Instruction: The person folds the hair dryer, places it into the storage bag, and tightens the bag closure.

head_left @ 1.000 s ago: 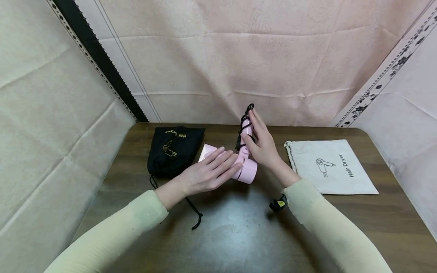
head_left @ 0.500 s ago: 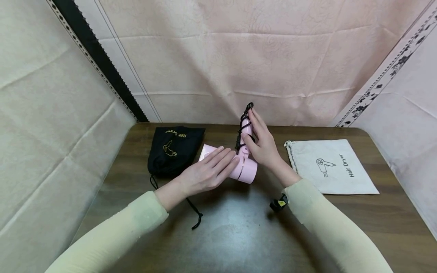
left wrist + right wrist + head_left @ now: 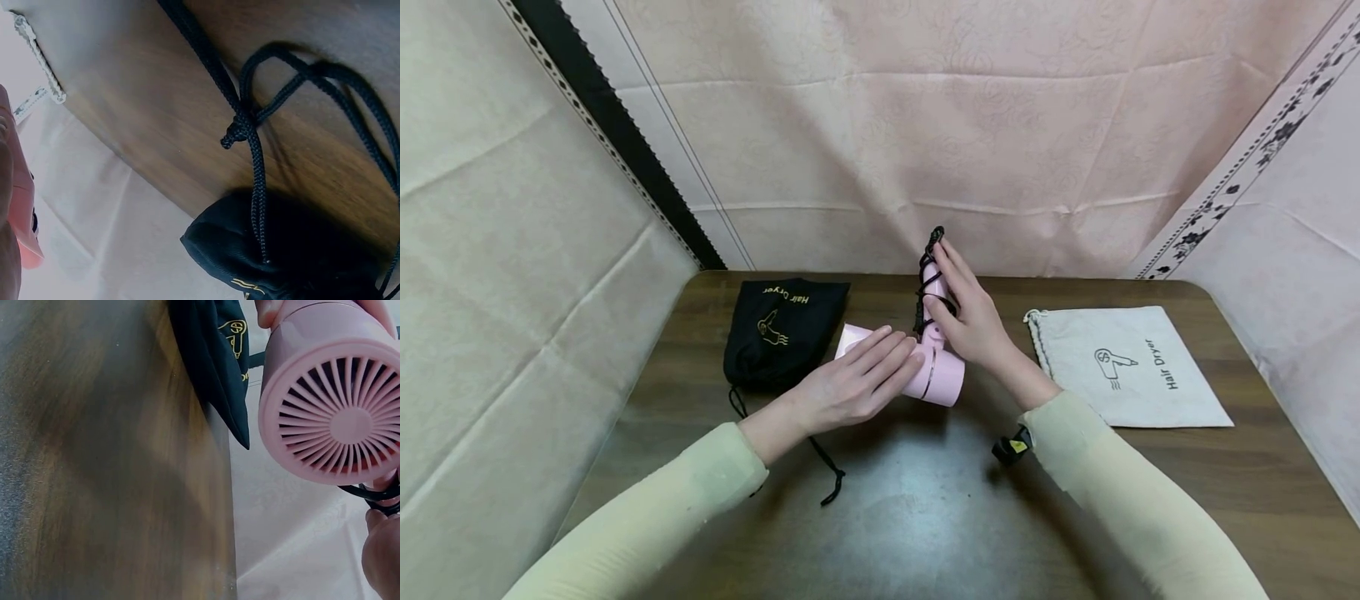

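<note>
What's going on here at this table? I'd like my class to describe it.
A person holds a pink plastic hair dryer: the left hand over its barrel, the right hand on its handle, which has a black cord wound round it. On the brown wooden table, a black cloth drawstring pouch lies to the left and a flat white cloth drawstring pouch to the right, both printed "Hair Dryer". The dryer is in neither pouch.

The hair dryer (image 3: 944, 382) looks smooth plastic, the black bag (image 3: 790, 350) and white bag (image 3: 1138, 375) matt cloth. The table (image 3: 902, 533) shows glossy wood grain.
</note>
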Motion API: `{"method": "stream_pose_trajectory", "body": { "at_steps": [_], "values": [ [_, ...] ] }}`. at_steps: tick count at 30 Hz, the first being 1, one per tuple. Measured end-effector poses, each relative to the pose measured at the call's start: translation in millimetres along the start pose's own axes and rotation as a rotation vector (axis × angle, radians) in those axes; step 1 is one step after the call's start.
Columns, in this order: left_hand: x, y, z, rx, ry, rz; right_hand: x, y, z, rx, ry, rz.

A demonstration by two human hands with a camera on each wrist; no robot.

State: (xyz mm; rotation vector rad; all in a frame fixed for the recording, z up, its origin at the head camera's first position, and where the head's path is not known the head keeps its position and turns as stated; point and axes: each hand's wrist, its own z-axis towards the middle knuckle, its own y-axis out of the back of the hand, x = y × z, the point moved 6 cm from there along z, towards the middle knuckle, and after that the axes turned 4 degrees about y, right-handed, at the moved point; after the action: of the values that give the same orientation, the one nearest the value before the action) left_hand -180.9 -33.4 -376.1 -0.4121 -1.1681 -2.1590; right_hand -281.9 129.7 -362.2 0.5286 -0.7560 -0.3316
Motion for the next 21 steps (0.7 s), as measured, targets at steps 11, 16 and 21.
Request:
{"method": "stream_pose_trajectory", "body": {
  "at_steps": [11,16,21],
  "values": [
    [-0.9,-5.1,-5.1,0.045,-0.023,-0.006,1.4,0.6,0.7,0.070,0.014,0.010],
    [-2.1,-3.5,-2.7,0.017,-0.044,-0.009,5.7,-2.9,1.2,0.099,0.059,0.015],
    [-2.5,-4.7,2.2,-0.031,-0.064,-0.032,15.7,-10.5,2.2,0.182,0.112,0.016]
  ]
}}
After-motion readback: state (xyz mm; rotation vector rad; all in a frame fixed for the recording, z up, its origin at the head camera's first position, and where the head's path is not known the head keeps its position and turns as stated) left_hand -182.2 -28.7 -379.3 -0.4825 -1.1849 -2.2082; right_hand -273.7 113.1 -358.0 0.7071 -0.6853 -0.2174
